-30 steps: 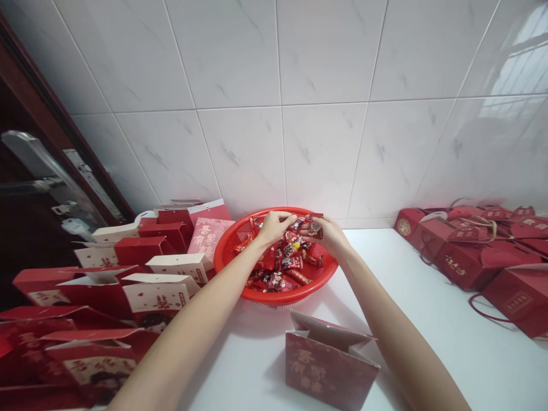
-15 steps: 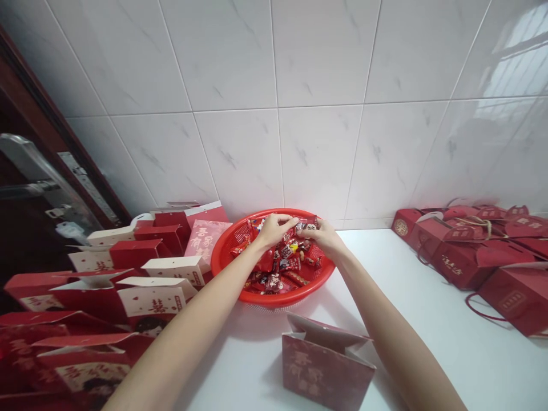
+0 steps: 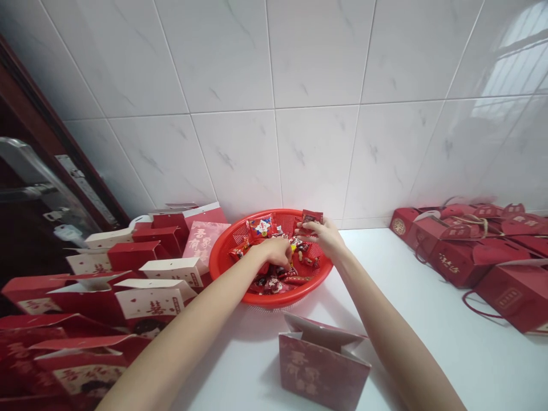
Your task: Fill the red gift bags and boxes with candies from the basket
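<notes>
A red plastic basket [image 3: 217, 271] of wrapped sweets [image 3: 274, 283] sits against the tiled wall. Inside it, my left hand [image 3: 277, 251] reaches down with curled fingers; its fingertips are among the sweets, and what they pinch is hidden. Over the basket's right rim, my right hand [image 3: 323, 235] grips a small dark red sweet packet [image 3: 312, 216]. A brighter red packet with a blue and white print [image 3: 261, 225] lies at the back of the basket. In front stands a dusky red paper gift box [image 3: 323, 371] with its top open.
Several red and cream gift boxes [image 3: 158, 299] stand crowded on the left, most with open tops. Closed red gift boxes with cord handles [image 3: 460, 260] are grouped at the right on the white table [image 3: 411, 348]. A dark door with a metal handle [image 3: 29, 177] is at far left.
My left hand has dropped from the packet near my right hand down into the sweets. The right hand keeps a packet, now raised at the basket's rim.
</notes>
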`<state>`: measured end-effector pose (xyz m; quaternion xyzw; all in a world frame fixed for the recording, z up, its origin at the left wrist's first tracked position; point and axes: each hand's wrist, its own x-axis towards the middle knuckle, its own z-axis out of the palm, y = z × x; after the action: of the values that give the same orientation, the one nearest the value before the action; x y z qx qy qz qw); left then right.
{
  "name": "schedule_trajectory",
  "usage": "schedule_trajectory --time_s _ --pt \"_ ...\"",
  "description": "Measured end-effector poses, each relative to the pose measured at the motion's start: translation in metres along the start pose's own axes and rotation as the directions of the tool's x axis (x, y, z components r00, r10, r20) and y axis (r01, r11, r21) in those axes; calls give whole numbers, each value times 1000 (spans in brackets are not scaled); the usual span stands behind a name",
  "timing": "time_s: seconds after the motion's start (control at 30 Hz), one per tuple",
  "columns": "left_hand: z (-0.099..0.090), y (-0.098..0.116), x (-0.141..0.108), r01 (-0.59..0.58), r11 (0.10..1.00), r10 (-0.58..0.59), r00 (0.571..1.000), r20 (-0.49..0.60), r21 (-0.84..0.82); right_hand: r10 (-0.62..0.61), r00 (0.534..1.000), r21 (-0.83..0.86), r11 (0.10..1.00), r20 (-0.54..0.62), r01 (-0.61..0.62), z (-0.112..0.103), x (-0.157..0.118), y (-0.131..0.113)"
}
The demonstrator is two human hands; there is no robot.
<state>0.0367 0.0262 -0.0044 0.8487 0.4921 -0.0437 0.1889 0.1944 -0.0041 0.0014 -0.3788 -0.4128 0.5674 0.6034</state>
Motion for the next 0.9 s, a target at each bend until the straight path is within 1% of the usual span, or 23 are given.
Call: schedule_trajectory --time_s 0.07,0.13,0.2,0.27,0.33,0.4,0.43,0.47,0.53,0.6,0.63,0.67,0.7,0.77,0.8,0.9 --pt "0 5 0 -21 999 17 995 98 32 -9 1000 -3 1000 10 9 -1 0 1" --pt "0 7 0 -27 1000 25 986 166 8 -15 1000 -2 1000 5 15 -2 2 2" --pt "0 7 0 -21 1000 25 980 198 -18 -16 1000 0 1000 -5 16 -3 5 4" --pt "-1 5 1 -19 997 32 984 177 -72 -17 1000 8 1000 -17 18 -3 7 6" --pt "-4 -1 2 -29 986 44 996 83 -166 -20 1000 18 1000 -21 20 -4 9 6" --pt "-7 -7 4 -51 963 27 995 -92 -265 -21 999 19 1000 -30 22 -4 10 6" --pt "-9 -9 5 -66 952 6 980 -197 -298 -20 999 16 1000 -36 21 -3 9 6" --pt "-11 -12 6 -86 943 -16 953 -302 -322 -19 999 13 1000 -44 20 -3 9 5" --pt "-13 -17 9 -142 922 -54 874 -482 -360 -14 998 4 1000 -56 14 -2 8 4" --pt "-14 -19 11 -225 887 -67 801 -595 -403 -9 999 -14 1000 -48 8 -2 8 4" --pt "-14 -20 12 -273 861 -65 777 -626 -429 -7 999 -29 1000 -38 6 -3 7 4" --pt "-14 -20 13 -322 831 -55 764 -643 -454 -9 1000 -48 999 -24 8 -3 7 4" --pt "-14 -19 13 -368 797 -38 760 -649 -478 -12 1000 -69 998 -8 12 -4 6 5" --pt "-13 -17 13 -432 737 2 769 -639 -519 -17 999 -109 994 42 21 -5 5 6" --pt "-13 -16 13 -447 716 13 777 -629 -537 -16 997 -126 992 77 25 -5 5 7" --pt "-13 -12 12 -440 674 14 811 -585 -594 -6 984 -175 984 177 37 -5 3 7"
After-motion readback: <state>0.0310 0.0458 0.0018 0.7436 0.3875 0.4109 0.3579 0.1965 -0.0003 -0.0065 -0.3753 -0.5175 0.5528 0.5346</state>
